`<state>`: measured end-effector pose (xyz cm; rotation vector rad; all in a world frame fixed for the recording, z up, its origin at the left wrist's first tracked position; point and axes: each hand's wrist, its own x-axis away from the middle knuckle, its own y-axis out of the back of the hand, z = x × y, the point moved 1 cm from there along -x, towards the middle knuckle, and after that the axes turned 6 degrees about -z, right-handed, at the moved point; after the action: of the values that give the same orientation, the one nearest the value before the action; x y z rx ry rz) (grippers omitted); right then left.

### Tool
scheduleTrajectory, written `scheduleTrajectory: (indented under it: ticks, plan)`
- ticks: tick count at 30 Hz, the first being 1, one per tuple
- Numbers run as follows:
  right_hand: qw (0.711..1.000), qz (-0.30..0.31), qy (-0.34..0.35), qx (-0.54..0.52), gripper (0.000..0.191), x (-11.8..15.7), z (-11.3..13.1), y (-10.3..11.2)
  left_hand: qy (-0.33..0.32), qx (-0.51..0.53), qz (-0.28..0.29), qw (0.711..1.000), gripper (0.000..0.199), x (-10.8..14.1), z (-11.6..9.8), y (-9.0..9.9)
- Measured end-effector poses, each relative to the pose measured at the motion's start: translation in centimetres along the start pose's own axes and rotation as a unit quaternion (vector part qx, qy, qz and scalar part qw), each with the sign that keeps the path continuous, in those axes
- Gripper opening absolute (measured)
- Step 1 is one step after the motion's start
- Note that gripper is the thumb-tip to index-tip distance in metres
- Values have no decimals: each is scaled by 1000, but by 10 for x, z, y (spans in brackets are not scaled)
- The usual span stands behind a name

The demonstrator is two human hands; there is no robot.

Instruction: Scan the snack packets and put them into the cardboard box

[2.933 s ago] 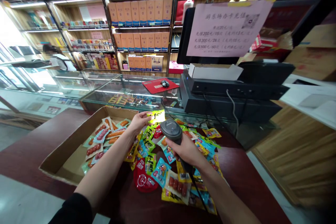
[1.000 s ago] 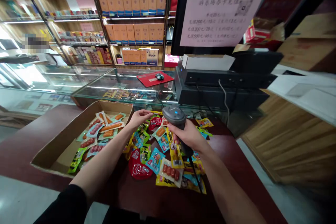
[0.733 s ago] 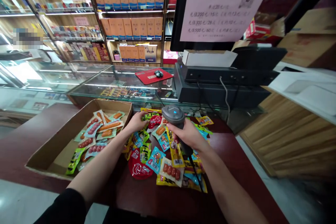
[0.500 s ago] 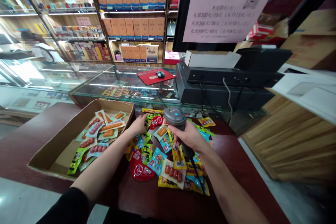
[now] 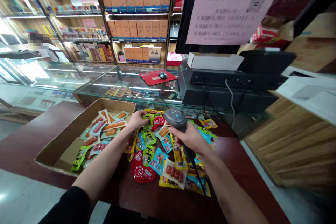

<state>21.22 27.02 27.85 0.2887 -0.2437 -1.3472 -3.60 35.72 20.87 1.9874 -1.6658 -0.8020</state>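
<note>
My right hand is wrapped round the handle of a grey barcode scanner, which it holds above a pile of snack packets. Its cable hangs down over the yellow packets. My left hand is at the pile's far left, beside the box edge, its fingers closed on a green snack packet. Below the hands lie a red round packet, a blue packet, a clear pack of small sausages and a yellow packet.
A cardboard box with sausage packs stands on the dark red table at left. Behind are a glass counter, a mouse on a red mat, and a monitor bearing a paper sign. Another person is far left.
My left hand has shifted slightly up and left relative to the pile, with the green packet at its fingers. The scanner stays in my right hand. The whole view has shifted a little.
</note>
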Motion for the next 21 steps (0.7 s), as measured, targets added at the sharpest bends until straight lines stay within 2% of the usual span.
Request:
scheduleTrajectory:
  ticks: [2,4,7,10,15,21]
  plan:
    - [1000,3,-3,1,30,0,-1,-1,44,83,6,996,24,0,-2,-1]
    - [1000,2,-3,3,30,0,-2,-2,85,188,8,978,29,0,-4,-2]
    - [1000,-5,-1,5,29,0,-1,-3,123,336,10,934,37,1,-8,-2]
    - [1000,-3,6,10,26,1,2,-5,136,430,19,892,41,0,-9,-1]
    - [999,27,35,15,24,2,1,-11,145,486,30,861,43,-2,-6,0]
    - [997,7,58,48,35,2,0,-18,151,473,48,866,41,0,-9,1]
